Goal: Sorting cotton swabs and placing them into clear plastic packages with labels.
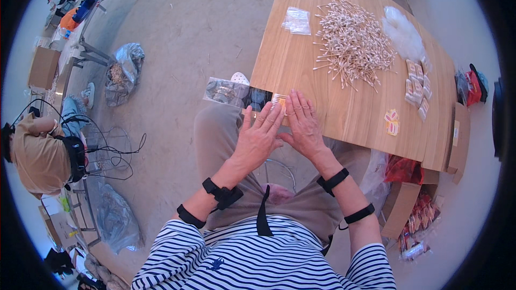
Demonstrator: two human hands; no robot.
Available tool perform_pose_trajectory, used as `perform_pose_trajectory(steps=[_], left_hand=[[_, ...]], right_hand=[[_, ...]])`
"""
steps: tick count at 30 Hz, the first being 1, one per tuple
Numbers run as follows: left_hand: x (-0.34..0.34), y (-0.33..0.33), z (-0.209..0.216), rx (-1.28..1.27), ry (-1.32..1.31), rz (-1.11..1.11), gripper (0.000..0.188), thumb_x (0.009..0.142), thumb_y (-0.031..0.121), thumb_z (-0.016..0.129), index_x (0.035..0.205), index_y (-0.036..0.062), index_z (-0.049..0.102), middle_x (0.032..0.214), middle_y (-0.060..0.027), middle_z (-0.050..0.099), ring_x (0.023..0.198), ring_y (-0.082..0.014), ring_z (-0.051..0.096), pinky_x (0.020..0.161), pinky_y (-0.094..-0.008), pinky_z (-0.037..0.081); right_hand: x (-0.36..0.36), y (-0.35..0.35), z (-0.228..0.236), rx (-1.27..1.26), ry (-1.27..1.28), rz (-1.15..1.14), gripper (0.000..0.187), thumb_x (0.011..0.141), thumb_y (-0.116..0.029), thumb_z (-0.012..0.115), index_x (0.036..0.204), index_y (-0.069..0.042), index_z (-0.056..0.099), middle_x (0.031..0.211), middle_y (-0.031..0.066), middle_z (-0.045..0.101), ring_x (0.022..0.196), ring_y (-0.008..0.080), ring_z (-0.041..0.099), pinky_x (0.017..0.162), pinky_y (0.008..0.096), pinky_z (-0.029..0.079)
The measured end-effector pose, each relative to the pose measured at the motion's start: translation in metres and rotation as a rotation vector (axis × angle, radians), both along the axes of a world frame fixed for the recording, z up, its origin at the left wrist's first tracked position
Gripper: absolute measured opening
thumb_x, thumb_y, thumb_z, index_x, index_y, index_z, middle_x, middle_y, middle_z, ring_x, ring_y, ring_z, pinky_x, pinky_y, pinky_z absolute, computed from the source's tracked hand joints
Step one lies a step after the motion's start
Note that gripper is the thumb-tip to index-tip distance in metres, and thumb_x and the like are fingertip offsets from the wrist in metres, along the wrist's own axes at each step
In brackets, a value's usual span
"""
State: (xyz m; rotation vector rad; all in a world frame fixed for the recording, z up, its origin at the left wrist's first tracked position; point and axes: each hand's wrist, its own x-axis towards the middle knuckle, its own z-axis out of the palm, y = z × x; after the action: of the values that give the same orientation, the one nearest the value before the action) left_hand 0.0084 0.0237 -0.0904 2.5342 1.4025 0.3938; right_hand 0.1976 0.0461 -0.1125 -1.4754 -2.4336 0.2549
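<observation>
Both hands are at the near left corner of the wooden table (344, 107). My left hand (258, 137) has its fingers stretched out flat, their tips at a small packet (278, 100) with white-tipped cotton swabs and some yellow. Beside it, my right hand (305, 129) lies with straight fingers close to the packet's right side, thumb toward the left hand. The fingers partly hide the packet. A shiny, dark and see-through flat strip (226, 92) juts out left past the table edge. A big loose heap of cotton swabs (355, 40) lies farther back.
Clear flat bags (296, 20) lie left of the heap. To its right are a white plastic bag (402, 33) and several filled swab packs (415, 88). Yellow-and-white cards (392, 123) lie near the front edge. A cardboard box (400, 209) stands below; a person (40, 153) sits far left.
</observation>
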Motion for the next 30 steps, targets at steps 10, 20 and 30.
perform_pose_trajectory(steps=[10,20,30], left_hand=[[0.013,-0.003,-0.007,-0.018,0.081,0.0,0.101,0.07,0.042,0.079,0.152,0.0024,0.035,0.159,-0.0108,0.031,0.151,-0.024,0.023,0.12,-0.0592,0.01],[0.029,-0.007,-0.008,0.02,0.179,0.096,0.1,0.068,0.045,0.079,0.15,0.0026,0.039,0.159,-0.0093,0.031,0.151,-0.0223,0.022,0.115,-0.0706,0.006],[0.032,-0.007,-0.007,0.011,0.15,0.11,0.101,0.066,0.045,0.081,0.148,0.0008,0.041,0.157,-0.0106,0.034,0.15,-0.0228,0.024,0.114,-0.0723,0.005]], right_hand=[[-0.001,0.001,-0.002,0.029,0.034,-0.01,0.103,0.066,-0.029,0.082,0.149,0.005,0.032,0.157,0.0222,0.03,0.149,0.0352,0.025,0.122,0.0476,0.02],[-0.001,0.001,-0.007,0.049,0.058,-0.023,0.095,0.072,-0.026,0.077,0.149,0.005,0.032,0.157,0.0225,0.03,0.149,0.0349,0.025,0.122,0.0476,0.02],[-0.004,0.003,-0.003,0.043,0.066,-0.033,0.088,0.074,-0.024,0.072,0.148,0.005,0.035,0.157,0.0216,0.032,0.149,0.0341,0.026,0.122,0.0479,0.019]])
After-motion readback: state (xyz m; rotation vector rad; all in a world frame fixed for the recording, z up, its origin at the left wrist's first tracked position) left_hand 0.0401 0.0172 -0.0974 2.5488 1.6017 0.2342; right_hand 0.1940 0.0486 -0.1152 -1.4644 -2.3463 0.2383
